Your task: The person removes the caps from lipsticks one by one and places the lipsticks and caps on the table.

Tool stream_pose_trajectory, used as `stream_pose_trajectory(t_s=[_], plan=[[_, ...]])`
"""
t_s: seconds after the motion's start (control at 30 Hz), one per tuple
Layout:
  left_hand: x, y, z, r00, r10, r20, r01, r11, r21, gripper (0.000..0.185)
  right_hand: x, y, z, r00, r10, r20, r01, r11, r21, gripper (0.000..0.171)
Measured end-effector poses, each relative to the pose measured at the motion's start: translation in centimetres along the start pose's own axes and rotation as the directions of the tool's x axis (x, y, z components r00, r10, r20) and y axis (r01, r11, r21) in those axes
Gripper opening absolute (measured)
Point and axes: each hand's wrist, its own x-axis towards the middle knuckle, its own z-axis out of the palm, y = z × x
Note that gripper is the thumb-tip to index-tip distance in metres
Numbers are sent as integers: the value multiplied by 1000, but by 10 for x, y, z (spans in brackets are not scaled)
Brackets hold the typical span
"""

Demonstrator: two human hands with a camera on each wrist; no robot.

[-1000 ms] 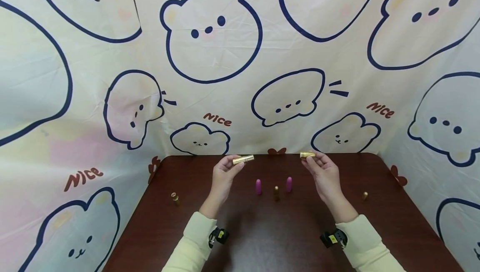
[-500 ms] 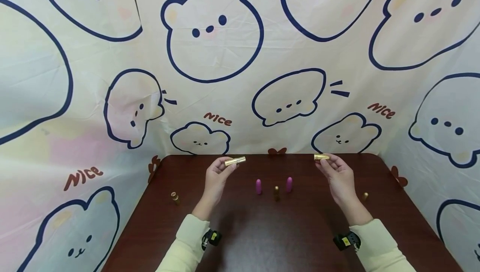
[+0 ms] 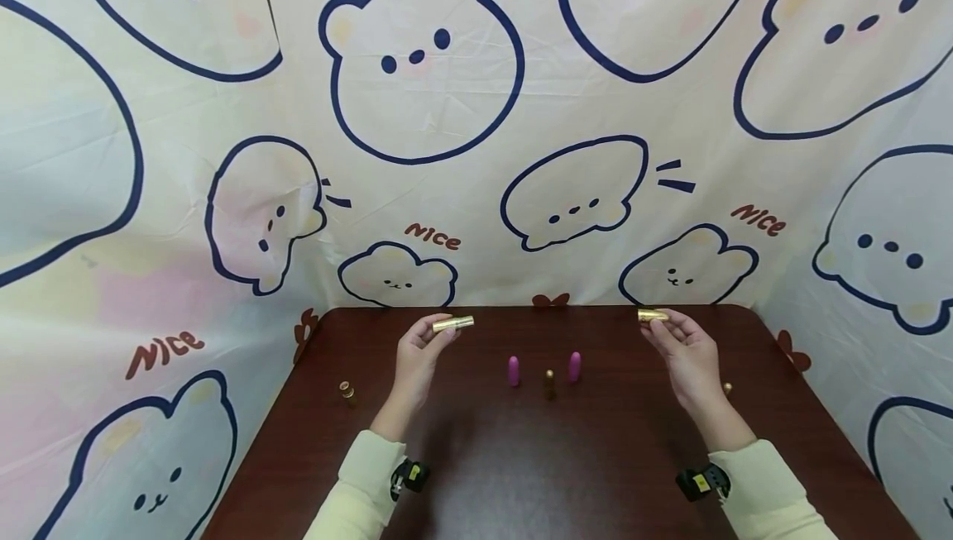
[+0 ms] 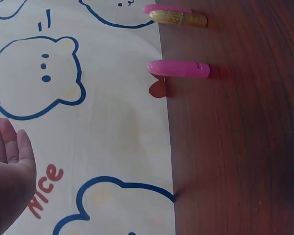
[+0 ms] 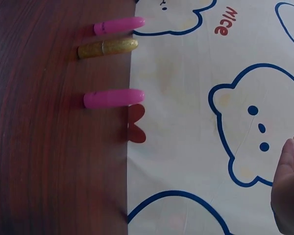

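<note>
In the head view my left hand pinches a slim gold lipstick tube between thumb and fingers, tilted nearly level above the table's far left. My right hand holds a shorter gold lipstick cap the same way, farther right. The two gold pieces are wide apart, ends facing each other. Between the hands stand a pink lipstick, a gold lipstick and a second pink lipstick, all upright with rounded tops. Each wrist view catches only part of its hand at the edge.
A short gold piece with a ringed end stands at the left of the dark wooden table. Another small gold piece peeks out behind my right wrist. A cartoon-printed cloth hangs around the table's back and sides.
My hands have drawn apart: the left went leftward with the gold tube, the right went rightward with the gold cap. The right hand now covers part of the small gold piece.
</note>
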Motion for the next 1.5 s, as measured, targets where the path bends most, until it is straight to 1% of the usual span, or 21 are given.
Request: stream_pose_trajectory(t_s=[0.1, 0.17, 0.23, 0.37, 0.43, 0.6, 0.67, 0.83, 0.9, 1.03, 1.13, 1.23, 1.37, 1.5], plan=[[0, 0, -5, 1000, -6, -9, 6, 999, 40, 25, 1, 0, -4, 1000, 20, -21, -21, 1000, -12, 29], [-1, 0, -9, 1000, -9, -12, 10, 998, 54, 26, 2, 1, -7, 999, 30, -26, -30, 999, -19, 36], [-1, -1, -12, 1000, -7, -14, 8, 999, 53, 27, 3, 2, -10, 999, 31, -29, -31, 999, -20, 39], [0, -3, -18, 1000, 0, -7, 0, 999, 41, 31, 4, 3, -18, 999, 22, -40, -23, 999, -24, 31], [0, -4, -20, 1000, -6, -12, 7, 998, 62, 30, 5, 3, -21, 998, 23, -51, -25, 999, -41, 27], [0, -3, -25, 999, -34, -32, 38, 990, 132, 25, 7, 4, -32, 996, 30, -79, -37, 995, -89, 34], [0, -3, -27, 999, -41, -34, 45, 988, 147, 24, 8, 5, -36, 995, 33, -90, -43, 993, -106, 37], [-1, -5, -30, 997, -51, -51, 60, 981, 185, 24, 12, 7, -45, 990, 50, -132, -71, 984, -162, 32], [-1, -7, -32, 997, -51, -63, 63, 978, 200, 25, 13, 8, -48, 986, 56, -155, -87, 976, -201, 31], [0, -12, -35, 994, -63, -89, 81, 972, 222, 25, 15, 11, -52, 982, 52, -184, -110, 940, -322, 32], [0, -15, -38, 991, -76, -106, 99, 968, 230, 25, 15, 15, -55, 980, 32, -198, -113, 903, -414, 32], [0, -17, -40, 990, -81, -119, 108, 964, 243, 26, 18, 20, -58, 975, 15, -221, -121, 873, -472, 30], [1, -19, -43, 984, -91, -151, 130, 952, 276, 26, 21, 25, -63, 967, -7, -253, -143, 810, -569, 30], [1, -22, -46, 977, -95, -190, 151, 938, 311, 23, 22, 31, -68, 963, -27, -269, -168, 718, -675, 35]])
